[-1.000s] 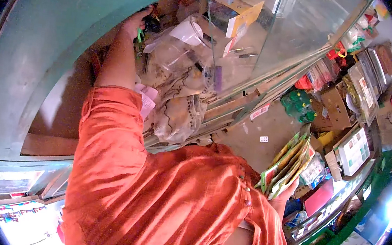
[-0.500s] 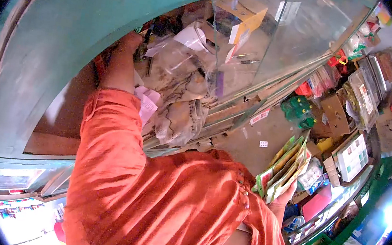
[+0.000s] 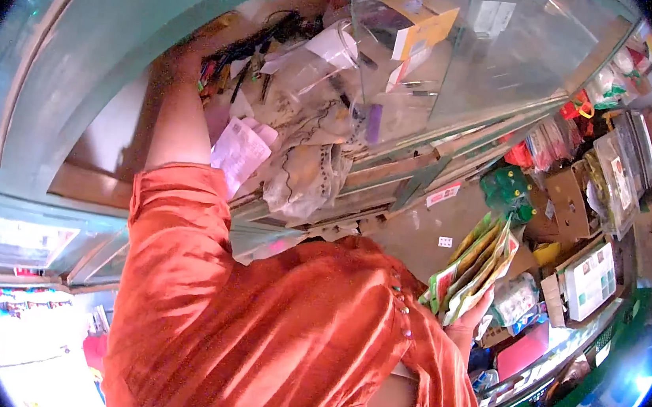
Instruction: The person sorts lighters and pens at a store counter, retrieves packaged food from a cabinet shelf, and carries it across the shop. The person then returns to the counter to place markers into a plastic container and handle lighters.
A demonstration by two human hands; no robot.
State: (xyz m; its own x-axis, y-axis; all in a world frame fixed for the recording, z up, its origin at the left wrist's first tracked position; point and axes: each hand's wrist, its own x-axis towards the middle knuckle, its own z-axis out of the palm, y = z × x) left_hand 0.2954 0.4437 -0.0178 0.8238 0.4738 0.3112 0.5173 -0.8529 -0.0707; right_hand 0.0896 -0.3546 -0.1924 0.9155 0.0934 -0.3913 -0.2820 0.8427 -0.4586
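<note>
Head view: the person's left arm, in an orange sleeve, reaches up into a glass-sided cabinet with a teal frame. The left hand is in shade and blurred at the far end of the arm, beside a clutter of pens and dark, thin items; I cannot tell whether its fingers are spread or closed on something. Below it, near the forearm, lie pink papers, and next to these a crumpled clear plastic bag. Further along stand a curled white sheet and a yellow-and-white card box, with a purple item nearer the cabinet's edge.

On the other side of the body, well apart from the left, the right hand grips a sheaf of green-and-yellow packets, its fingers wrapped about their lower edge. Beyond the packets are green bottles and an open brown carton; a pink flat item lies near the right hand.
</note>
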